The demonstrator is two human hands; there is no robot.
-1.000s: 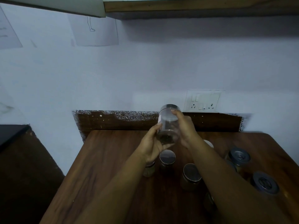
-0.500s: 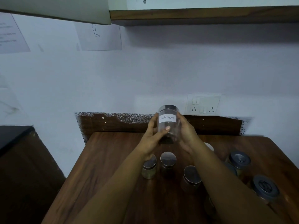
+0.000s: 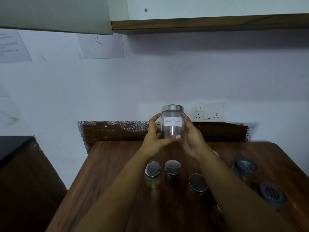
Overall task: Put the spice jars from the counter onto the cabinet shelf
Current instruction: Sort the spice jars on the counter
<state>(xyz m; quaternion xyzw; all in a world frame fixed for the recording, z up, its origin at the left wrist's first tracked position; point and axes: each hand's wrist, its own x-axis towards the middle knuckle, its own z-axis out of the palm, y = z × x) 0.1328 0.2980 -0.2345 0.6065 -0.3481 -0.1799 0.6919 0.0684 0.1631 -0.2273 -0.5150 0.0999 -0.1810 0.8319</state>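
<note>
Held upright above the brown wooden counter [image 3: 107,164], in front of the pale wall: a clear round jar with a silver metal lid and a white handwritten label reading "Black Pepper" [image 3: 172,122]. Left hand [image 3: 156,139] curled round the jar's left side, thumb laid across its lower front. Right hand [image 3: 192,138] cupped against the right side, fingers wrapped behind — both gripping the jar between them.

Below the wrists on the counter: a small glass jar with a shiny lid and yellowish contents [image 3: 152,174], just beside it a small dark-filled jar with a shiny lid [image 3: 172,170], then a third metal-lidded jar [image 3: 198,185] near the right forearm. Further right, two jars with grey ridged lids [image 3: 245,166] [image 3: 271,194].

Overhead — the wooden bottom edge of the white wall cabinet [image 3: 209,22]. White switch and socket plate [image 3: 208,110] on the wall behind the held jar.
</note>
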